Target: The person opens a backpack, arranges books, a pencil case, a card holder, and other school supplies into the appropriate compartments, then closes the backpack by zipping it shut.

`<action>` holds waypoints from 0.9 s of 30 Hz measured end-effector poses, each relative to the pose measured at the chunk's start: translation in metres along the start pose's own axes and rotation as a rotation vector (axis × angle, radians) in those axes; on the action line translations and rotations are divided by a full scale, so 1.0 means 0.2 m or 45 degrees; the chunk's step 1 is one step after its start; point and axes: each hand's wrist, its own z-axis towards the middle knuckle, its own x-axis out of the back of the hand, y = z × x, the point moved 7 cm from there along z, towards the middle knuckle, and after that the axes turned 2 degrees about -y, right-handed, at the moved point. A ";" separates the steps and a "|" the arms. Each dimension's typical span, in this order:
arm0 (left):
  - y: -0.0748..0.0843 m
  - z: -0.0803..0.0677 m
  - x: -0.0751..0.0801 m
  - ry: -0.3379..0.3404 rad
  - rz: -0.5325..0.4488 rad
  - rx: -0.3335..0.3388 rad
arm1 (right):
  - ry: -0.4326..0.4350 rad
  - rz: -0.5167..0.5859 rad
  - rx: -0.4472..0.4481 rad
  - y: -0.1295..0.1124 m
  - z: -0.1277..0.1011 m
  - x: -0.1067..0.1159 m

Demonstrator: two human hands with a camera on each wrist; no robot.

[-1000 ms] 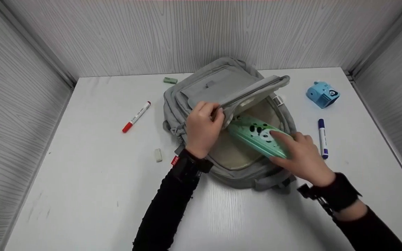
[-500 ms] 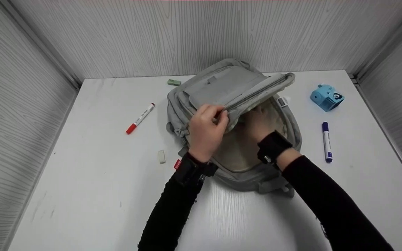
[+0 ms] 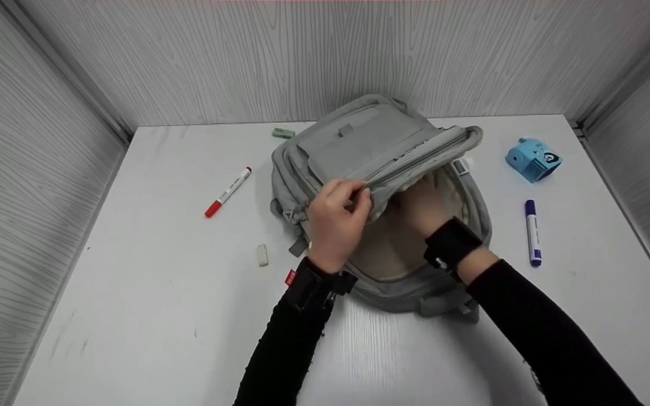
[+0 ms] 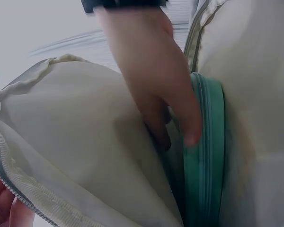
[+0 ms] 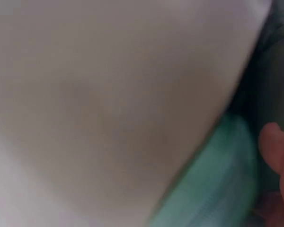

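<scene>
In the head view my left hand [image 3: 335, 225] pinches the zipper edge of the grey backpack's front flap [image 3: 398, 160] and holds it raised. My right hand [image 3: 418, 206] reaches into the backpack's main compartment [image 3: 384, 254], its fingers hidden under the flap. Inside, the left wrist view shows a green zippered pencil case [image 4: 212, 156] standing on edge against the cream lining. The right hand [image 4: 154, 71] points down beside it, its thumb overlapping the case's edge. In the right wrist view a gap shows between the thumb [image 5: 274, 146] and the pencil case [image 5: 217, 179].
A red marker [image 3: 228, 193], a white eraser [image 3: 262, 255] and a small green block [image 3: 283, 133] lie left of the backpack. To its right are a blue sharpener [image 3: 534, 160] and a blue marker [image 3: 533, 233]. Panelled walls border the white table [image 3: 150, 316].
The right hand has carried the panda-patterned green pencil case into the backpack under the flap, and its grip on the case has loosened. The left hand keeps hold of the flap.
</scene>
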 end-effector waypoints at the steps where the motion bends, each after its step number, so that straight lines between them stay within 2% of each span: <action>1: 0.00 0.00 0.00 0.000 -0.003 0.002 | 0.043 0.023 0.053 -0.01 -0.03 0.05; 4: -0.01 -0.01 0.00 0.000 -0.006 -0.001 | 0.154 0.123 0.190 -0.01 -0.15 0.17; 5: -0.01 -0.02 -0.01 -0.001 -0.005 -0.003 | 0.191 0.163 0.217 -0.02 -0.19 0.24; 6: -0.01 -0.02 -0.01 0.001 -0.007 -0.002 | 0.225 0.209 0.229 0.02 -0.21 0.28; 9: -0.01 -0.02 -0.01 0.009 -0.016 0.003 | 0.334 0.260 0.124 0.21 -0.25 0.38; 11: -0.02 -0.02 -0.01 0.012 -0.026 0.004 | 0.421 0.247 0.014 0.38 -0.24 0.43; 14: -0.02 -0.01 0.00 0.018 -0.035 0.003 | 0.486 0.228 -0.152 0.65 -0.21 0.47; 18: -0.03 -0.01 0.01 0.025 -0.032 0.007 | 0.388 0.238 -0.382 0.99 -0.16 0.41; 21: -0.03 -0.01 0.01 0.027 -0.028 0.007 | 0.236 0.255 -0.507 1.18 -0.14 0.31; 24: -0.03 -0.02 0.00 0.025 -0.034 0.005 | 0.031 0.274 -0.575 1.31 -0.13 0.20; 27: -0.02 -0.02 0.00 0.025 -0.050 0.007 | -0.134 0.285 -0.605 1.39 -0.13 0.12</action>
